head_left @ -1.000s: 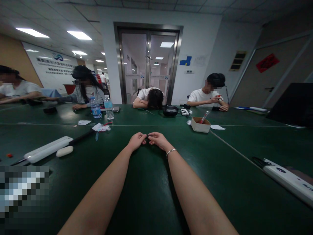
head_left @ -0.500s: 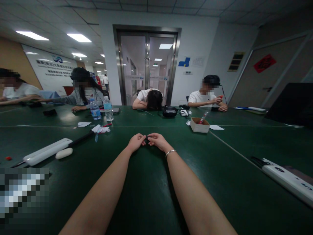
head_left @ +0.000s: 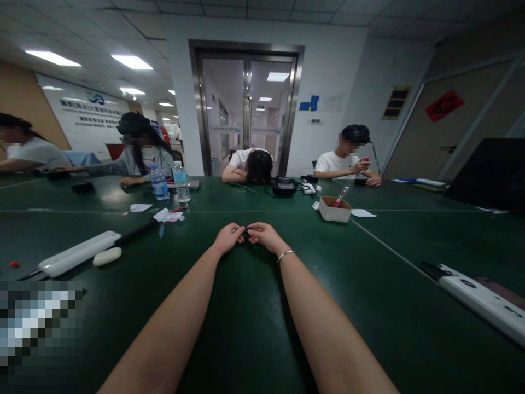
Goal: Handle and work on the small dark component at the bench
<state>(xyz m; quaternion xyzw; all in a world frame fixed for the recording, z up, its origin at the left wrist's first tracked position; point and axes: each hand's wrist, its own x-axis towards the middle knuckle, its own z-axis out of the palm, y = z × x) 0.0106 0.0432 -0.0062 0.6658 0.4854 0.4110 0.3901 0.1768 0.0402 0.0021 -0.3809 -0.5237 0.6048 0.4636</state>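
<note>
My left hand (head_left: 230, 239) and my right hand (head_left: 264, 237) meet over the middle of the green table (head_left: 250, 306), thumbs and fingers pinched. Between the fingertips is a small dark thing (head_left: 246, 234), mostly covered by the fingers and too small to name. Both hands are closed on it from opposite sides. A silver bracelet (head_left: 286, 255) circles my right wrist. Nearest on the right, beyond my right hand, stands a small open box (head_left: 335, 212) with a thin red-and-clear item leaning in it.
On the left lie a white power strip (head_left: 82, 253), a white oval object (head_left: 107, 256) and paper scraps (head_left: 168, 215). Two water bottles (head_left: 181, 181) and a black headset (head_left: 284, 186) stand farther back. Another white strip (head_left: 484, 301) lies right. Several people sit around the table.
My hands keep the same place and pinch. At the far left, a seated person has leaned and shifted an arm; the person at the right has slightly moved a raised hand.
</note>
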